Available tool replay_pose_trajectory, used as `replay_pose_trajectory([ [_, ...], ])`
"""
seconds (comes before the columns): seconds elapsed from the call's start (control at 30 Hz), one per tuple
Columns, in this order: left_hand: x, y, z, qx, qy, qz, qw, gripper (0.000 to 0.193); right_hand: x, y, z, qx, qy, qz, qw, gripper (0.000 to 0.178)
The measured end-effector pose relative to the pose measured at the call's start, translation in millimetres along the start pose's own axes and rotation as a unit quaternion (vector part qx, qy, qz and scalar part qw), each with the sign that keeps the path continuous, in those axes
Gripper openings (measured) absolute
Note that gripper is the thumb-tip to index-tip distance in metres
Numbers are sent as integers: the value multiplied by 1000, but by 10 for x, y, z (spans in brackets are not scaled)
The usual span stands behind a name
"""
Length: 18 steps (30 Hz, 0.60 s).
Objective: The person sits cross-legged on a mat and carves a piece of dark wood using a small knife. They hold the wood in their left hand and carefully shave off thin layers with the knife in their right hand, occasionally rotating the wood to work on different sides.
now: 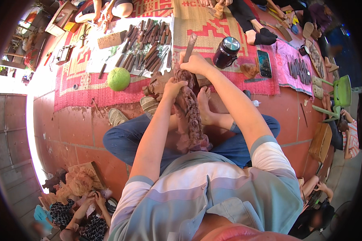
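A long reddish-brown wood carving (188,108) with deep relief lies between my bent legs, running from my lap out past my feet. My left hand (173,89) is closed over the carving's upper part, its thumb lying across the wood. Just beyond it, my right hand (196,63) grips a carving chisel (190,45), whose shaft sticks up above the fist at a slight tilt. The chisel's lower end is hidden by my hand, so I cannot tell whether it touches the wood. More brown wood (159,83) sits left of the carving, beside my left wrist.
Many chisels (149,40) lie on a white sheet ahead, near a wooden block (111,39) and a green round fruit (118,79). To the right stand a dark thermos (226,52), a phone (264,64), more tools (299,71) on pink cloth, and a green chair (342,93). Other people sit around.
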<state>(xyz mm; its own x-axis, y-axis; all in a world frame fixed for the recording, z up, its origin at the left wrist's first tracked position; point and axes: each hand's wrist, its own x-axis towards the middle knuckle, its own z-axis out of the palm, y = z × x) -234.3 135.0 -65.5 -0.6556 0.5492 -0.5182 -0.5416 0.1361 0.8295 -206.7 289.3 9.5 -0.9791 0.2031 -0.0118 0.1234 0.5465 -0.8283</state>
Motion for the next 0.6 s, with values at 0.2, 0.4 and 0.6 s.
replay_pose_trajectory([
  [0.2, 54, -43, -5, -9, 0, 22, 1000, 42, -15, 30, 145, -59, -20, -73, 995, 10],
  [0.4, -10, 10, 26, 4, 6, 15, 1000, 40, -50, 53, 169, -54, -7, -115, 992, 10],
  [0.6, 30, -31, -6, 11, 14, 22, 1000, 41, 26, -28, 44, -17, -2, -28, 999, 10],
])
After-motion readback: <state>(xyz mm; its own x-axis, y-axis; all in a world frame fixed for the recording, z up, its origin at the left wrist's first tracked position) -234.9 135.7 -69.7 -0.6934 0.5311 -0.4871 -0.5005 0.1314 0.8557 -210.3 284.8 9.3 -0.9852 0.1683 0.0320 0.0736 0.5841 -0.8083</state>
